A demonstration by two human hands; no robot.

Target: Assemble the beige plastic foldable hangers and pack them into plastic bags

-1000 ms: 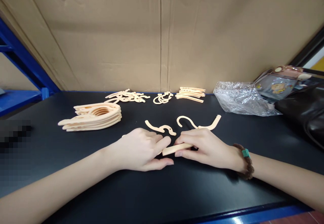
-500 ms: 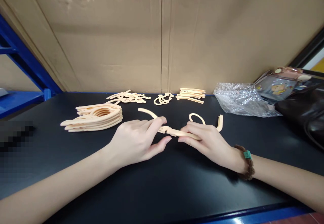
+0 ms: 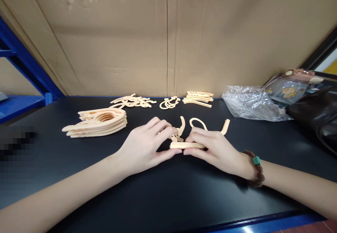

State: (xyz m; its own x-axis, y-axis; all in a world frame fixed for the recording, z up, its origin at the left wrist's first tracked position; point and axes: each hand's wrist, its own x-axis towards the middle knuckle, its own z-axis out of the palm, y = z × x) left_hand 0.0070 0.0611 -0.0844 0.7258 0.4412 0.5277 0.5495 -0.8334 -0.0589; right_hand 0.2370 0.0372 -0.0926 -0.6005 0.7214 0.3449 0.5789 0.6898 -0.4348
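Cream plastic hanger parts are between my hands, close together over the black table. My left hand (image 3: 151, 141) is closed on a curved hanger piece (image 3: 182, 123), whose end sticks up past the fingertips; the rest is partly hidden. Pinched in my right hand (image 3: 214, 147) is a hanger arm (image 3: 181, 145), its near end pointing left toward my left thumb. Behind the right hand rise a round hook (image 3: 198, 121) and a bent end (image 3: 225, 125). Fingers hide how these parts join.
Stacked hangers (image 3: 100, 122) lie at left. Along the back are piles of curved arms (image 3: 134, 101), hooks (image 3: 170, 102) and straight bars (image 3: 198, 98). Crumpled clear plastic (image 3: 244, 103) and a black bag (image 3: 316, 117) are at right. A cardboard wall (image 3: 168, 39) stands behind.
The curved piece in my left hand has turned, its free end now upright instead of pointing away to the left. The hanger arm, hook and bent end have shifted slightly left.
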